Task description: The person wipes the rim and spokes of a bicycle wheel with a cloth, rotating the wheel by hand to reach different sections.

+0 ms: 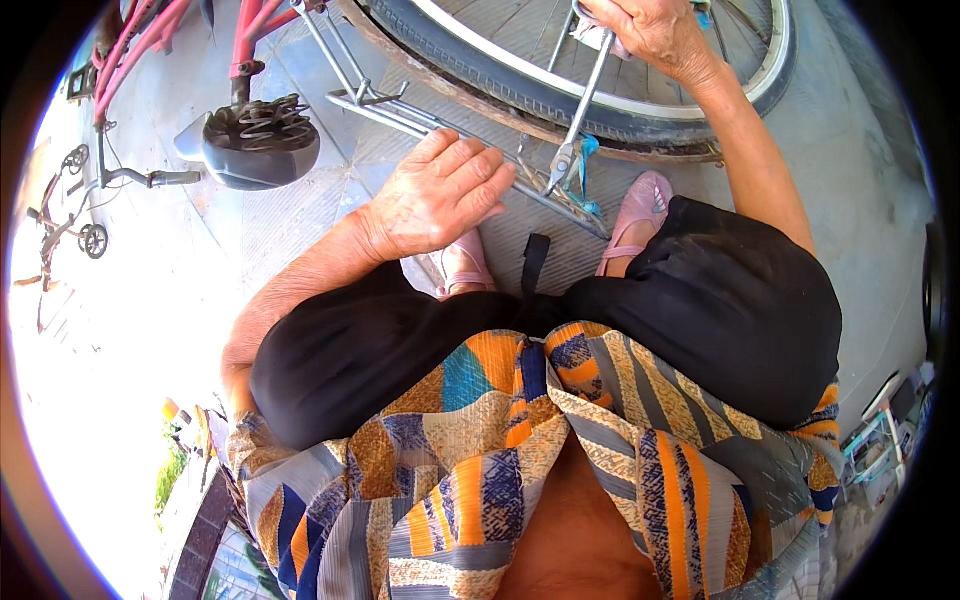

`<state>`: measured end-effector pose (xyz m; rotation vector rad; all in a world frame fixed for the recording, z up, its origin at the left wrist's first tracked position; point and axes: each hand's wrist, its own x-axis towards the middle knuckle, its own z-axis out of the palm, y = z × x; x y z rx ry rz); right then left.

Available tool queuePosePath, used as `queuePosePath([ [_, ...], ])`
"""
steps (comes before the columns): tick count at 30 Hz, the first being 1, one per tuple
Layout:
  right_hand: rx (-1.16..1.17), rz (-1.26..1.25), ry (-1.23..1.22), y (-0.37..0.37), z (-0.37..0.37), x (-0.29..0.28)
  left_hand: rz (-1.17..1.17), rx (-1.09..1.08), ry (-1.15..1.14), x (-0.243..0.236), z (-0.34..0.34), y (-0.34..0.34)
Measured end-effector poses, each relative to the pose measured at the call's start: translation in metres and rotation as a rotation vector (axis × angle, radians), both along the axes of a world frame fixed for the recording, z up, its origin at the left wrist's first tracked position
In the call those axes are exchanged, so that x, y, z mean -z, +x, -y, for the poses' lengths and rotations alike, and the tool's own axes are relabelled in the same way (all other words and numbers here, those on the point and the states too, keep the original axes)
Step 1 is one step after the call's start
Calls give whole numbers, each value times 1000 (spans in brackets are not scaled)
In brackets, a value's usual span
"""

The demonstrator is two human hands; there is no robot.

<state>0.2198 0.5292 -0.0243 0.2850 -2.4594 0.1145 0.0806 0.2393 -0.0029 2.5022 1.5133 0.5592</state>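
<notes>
A pink-framed bicycle point(243, 45) lies in front of me, its black saddle point(262, 160) to the left. Its metal rear rack point(400, 115) slants toward my feet. My left hand point(440, 195) is closed at the rack's near side, fingers curled over its bar; the fingertips are partly hidden. At the top, my right hand point(655, 35) pinches a pale cloth point(597, 38) against the metal stay point(588, 100) that runs from the rack toward the wheel hub. Behind the stay is the wheel's black tyre point(460, 75), beside a dirty brown mudguard point(545, 125).
A blue strip point(584, 180) is tied at the rack's end, near my pink shoes point(645, 200). The handlebar point(150, 179) reaches out at the left over tiled floor point(290, 225). Another small wheeled object point(92, 240) stands at the far left. Light-coloured metal tubing point(880, 400) shows at the right.
</notes>
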Motion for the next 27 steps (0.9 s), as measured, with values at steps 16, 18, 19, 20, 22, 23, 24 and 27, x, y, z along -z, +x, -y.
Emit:
queuePosePath([
  [16, 6, -12, -17, -6, 3, 2, 6, -16, -7, 6, 2, -4],
  [18, 5, -16, -17, -6, 3, 3, 2, -20, -10, 7, 2, -4],
  [19, 4, -17, -17, -6, 3, 2, 0, -20, -9, 7, 2, -3],
  [20, 4, -17, -17, -6, 3, 1, -1, -20, -6, 7, 2, -3],
  [22, 8, -26, -9, -5, 4, 2, -5, -19, 0, 7, 2, -3],
  [23, 10, -31, -6, -5, 4, 2, -9, -18, 0, 7, 2, -3],
  [24, 10, -34, -7, -6, 4, 2, -13, -18, -1, 7, 2, -3],
  [27, 12, -38, -9, -6, 5, 3, -20, -17, -1, 7, 2, -4],
])
